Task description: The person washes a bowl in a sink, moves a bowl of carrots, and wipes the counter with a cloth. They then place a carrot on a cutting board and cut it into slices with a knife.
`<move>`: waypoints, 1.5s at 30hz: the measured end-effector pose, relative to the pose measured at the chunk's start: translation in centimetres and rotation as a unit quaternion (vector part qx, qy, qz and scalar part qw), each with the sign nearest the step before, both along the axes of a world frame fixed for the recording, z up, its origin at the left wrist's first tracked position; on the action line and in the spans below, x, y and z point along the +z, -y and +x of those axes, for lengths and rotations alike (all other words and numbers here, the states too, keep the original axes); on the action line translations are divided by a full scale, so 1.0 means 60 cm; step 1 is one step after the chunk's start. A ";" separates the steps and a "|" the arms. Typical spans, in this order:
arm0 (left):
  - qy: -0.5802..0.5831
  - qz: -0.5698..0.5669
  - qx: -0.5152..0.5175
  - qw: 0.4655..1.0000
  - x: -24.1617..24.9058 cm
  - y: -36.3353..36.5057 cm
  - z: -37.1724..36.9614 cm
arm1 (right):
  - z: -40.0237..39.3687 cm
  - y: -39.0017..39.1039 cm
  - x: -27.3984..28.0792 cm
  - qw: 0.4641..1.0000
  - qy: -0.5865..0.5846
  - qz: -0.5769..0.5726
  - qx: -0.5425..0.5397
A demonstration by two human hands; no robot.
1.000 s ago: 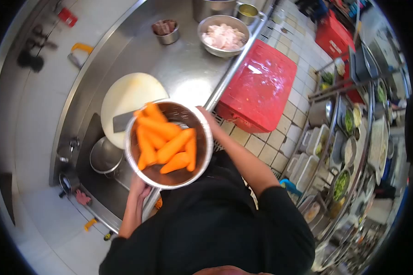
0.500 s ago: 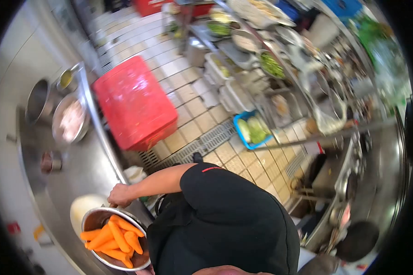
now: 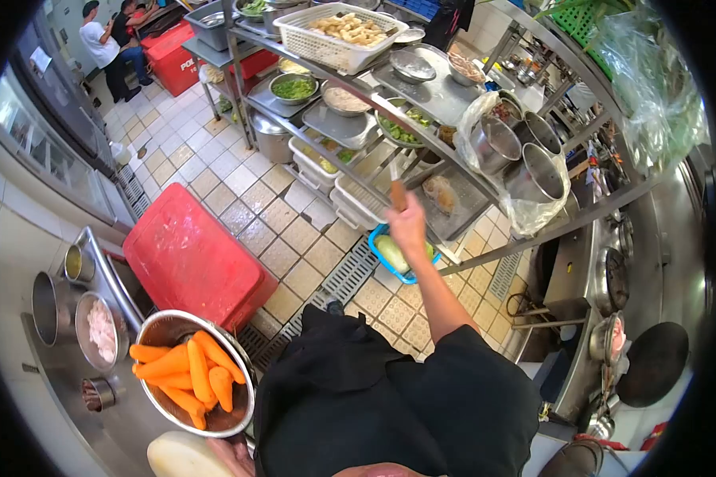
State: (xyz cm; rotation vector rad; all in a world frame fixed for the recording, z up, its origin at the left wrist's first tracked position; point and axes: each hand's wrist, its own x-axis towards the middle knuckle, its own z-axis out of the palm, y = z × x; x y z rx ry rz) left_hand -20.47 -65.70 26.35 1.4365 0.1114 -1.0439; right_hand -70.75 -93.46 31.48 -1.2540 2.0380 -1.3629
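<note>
My right hand (image 3: pixel 406 225) is closed round the wooden handle of a knife (image 3: pixel 397 193), raised in front of the shelf rack. Its pale blade points up and away and shows only narrowly. Low on the left, my left hand (image 3: pixel 232 456) grips the underside of a round metal bowl (image 3: pixel 245 374), its fingers partly hidden. Several peeled-looking orange carrots (image 3: pixel 200 370) lie in the bowl, which is held tilted against my side. Just below the bowl is a pale, rounded slab (image 3: pixel 181 455), like a cutting board; most of it is cut off by the view.
A steel counter (image 3: pixel 135 409) at left carries a bowl of pale meat (image 3: pixel 101 330) and metal pots. A red lidded box (image 3: pixel 195 250) stands beside it. Ahead, a metal rack (image 3: pixel 477 258) holds trays of food; a blue basket (image 3: pixel 406 277) sits below. Two people (image 3: pixel 102 44) are far back.
My right hand has swung from the counter at left to the rack side with the knife. The bowl of carrots has risen off the counter area, and the view has turned.
</note>
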 end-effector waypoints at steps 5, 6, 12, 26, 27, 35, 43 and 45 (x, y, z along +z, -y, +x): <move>-0.038 -0.037 -0.035 0.998 0.015 0.140 -0.090 | -0.213 0.130 0.052 0.989 -0.034 -0.057 -0.129; -0.047 -0.064 -0.052 0.995 0.024 0.179 -0.113 | -0.239 0.153 0.066 0.987 -0.060 -0.038 -0.142; -0.080 -0.037 -0.165 0.982 0.032 0.363 -0.161 | -0.349 0.293 0.115 0.957 -0.183 0.105 -0.197; -0.102 -0.092 -0.215 0.967 -0.065 0.901 -0.087 | -0.480 0.529 0.022 0.929 -0.268 0.139 -0.215; -0.097 -0.105 -0.227 0.963 -0.070 0.935 -0.075 | -0.478 0.535 0.038 0.921 -0.281 0.172 -0.207; -0.087 -0.087 -0.181 0.976 -0.045 1.166 -0.033 | -0.336 0.622 0.202 0.956 0.064 -0.187 -0.217; -0.072 -0.068 -0.200 0.975 -0.050 1.391 0.045 | 0.152 0.997 0.283 0.810 0.149 -0.036 0.566; -0.051 -0.089 -0.181 0.978 -0.025 1.446 0.058 | 0.245 1.078 0.231 0.826 0.194 0.033 0.528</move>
